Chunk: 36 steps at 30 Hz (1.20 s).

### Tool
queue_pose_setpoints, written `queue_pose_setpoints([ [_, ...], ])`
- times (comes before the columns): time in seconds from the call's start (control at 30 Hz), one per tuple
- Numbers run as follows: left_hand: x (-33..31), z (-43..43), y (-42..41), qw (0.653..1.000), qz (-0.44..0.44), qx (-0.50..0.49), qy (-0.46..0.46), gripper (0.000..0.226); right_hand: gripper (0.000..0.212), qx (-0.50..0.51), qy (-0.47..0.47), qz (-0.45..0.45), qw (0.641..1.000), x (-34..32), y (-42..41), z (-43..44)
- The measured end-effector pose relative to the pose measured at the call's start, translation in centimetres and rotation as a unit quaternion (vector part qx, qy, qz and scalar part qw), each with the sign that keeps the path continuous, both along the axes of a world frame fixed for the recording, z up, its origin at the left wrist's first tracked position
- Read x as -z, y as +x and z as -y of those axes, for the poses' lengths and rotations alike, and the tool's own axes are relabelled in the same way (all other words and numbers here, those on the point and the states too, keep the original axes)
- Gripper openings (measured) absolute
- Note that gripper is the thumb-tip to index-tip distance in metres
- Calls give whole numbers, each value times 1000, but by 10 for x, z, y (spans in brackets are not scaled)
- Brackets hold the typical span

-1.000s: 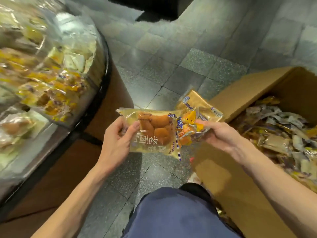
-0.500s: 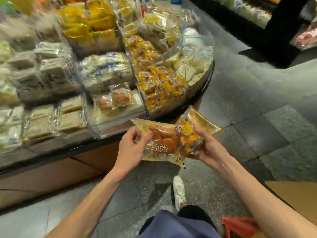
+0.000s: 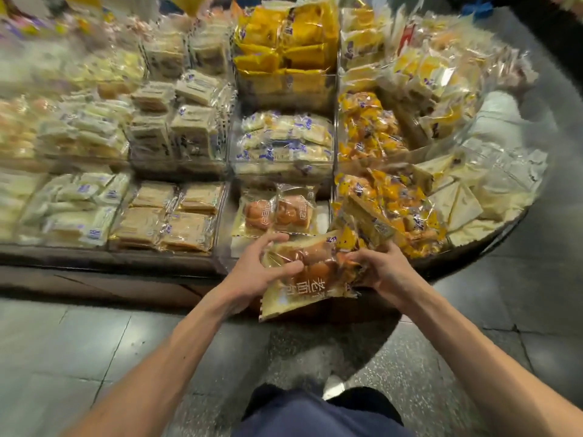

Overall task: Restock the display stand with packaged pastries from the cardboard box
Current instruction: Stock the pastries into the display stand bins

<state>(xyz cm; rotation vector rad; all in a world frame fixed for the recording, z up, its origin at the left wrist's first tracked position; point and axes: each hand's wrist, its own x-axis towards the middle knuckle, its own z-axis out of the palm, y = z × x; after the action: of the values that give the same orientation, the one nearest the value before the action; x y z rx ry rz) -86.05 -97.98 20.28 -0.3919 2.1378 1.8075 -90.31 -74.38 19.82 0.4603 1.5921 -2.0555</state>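
Over the near edge of the display stand, seen from the head camera, the person holds a clear bun packet between both hands. The packet lies tilted, its near corner hanging low over the stand's dark front rim, brown buns showing through the film. The left hand grips its left end, with the thumb pressed across the top face and the fingers curled over the far edge. The right hand clamps the right end, fingers bent round the crumpled film. Whether it also holds the yellow-printed packet just beyond it cannot be told.

Just past the hands, two matching bun packets lie side by side in a front compartment. Below, grey floor tiles, dark blue trousers and a white shoe show.
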Motion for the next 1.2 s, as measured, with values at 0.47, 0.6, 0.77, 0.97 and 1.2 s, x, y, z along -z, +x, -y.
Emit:
queue_pose_setpoints([
  [0.47,39,85,-112,982,-53,51,-173,26,33,61,23,55,996,8,-98,43],
  [0.6,81,96,-134,953,-85,157,-244,27,32,85,22,62,994,9,-98,45],
  [0.77,132,112,-133,904,-77,312,-283,30,39,46,59,78,994,16,-86,64],
  [0.97,146,133,-137,773,-151,414,-457,73,13,43,0,104,994,23,-80,88],
  [1.2,142,130,-135,744,-78,463,-476,64,16,43,-42,142,988,20,-77,104],
])
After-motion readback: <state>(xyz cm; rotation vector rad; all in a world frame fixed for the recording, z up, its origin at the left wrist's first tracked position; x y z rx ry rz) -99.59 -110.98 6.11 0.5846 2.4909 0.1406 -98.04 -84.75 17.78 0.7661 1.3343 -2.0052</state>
